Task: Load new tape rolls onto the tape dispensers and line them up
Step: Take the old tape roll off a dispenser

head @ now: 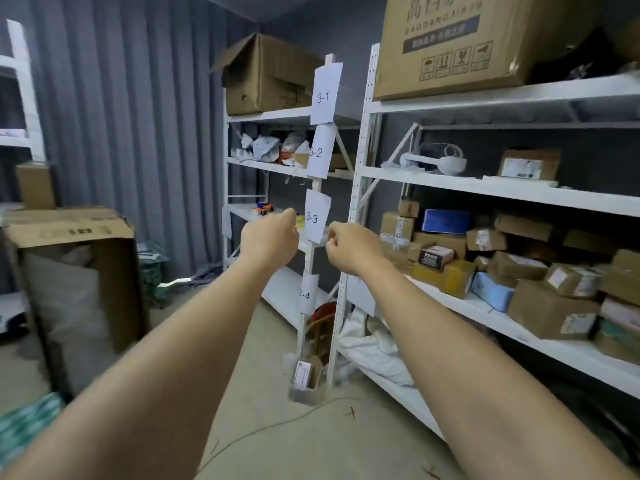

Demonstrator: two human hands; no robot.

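Both bare arms reach forward at chest height toward the white shelving. The left hand (269, 237) and the right hand (349, 245) show their backs to the camera, fingers curled under; nothing can be seen inside either fist, so whether they grip anything cannot be told. A narrow gap separates them, in front of the paper label marked 3-3 (317, 216) that hangs on the upright post.

Past the left hand, on the third level of the far shelf unit (242, 211), sits a small orange and blue object beside a pale roll, probably a tape dispenser (264, 208) with tape, though it is small and blurred. It is well apart from both hands and near the shelf's front edge.

The floor (277, 393) between the arms is open, crossed by a thin cable. On the left, a tall open cardboard box (69, 271) stands against the grey curtain (131, 116), leaving a passage toward the far shelf. On the right, the near shelf unit (519, 192) runs along the aisle, its middle level crowded with small parcels (519, 268) up to the front edge; a large carton (467, 43) on top is cut off by the frame. The right side of the picture is smeared with blur. Labels 3-1, 3-2 and 3-4 hang on the same post, 3-4 partly curled.
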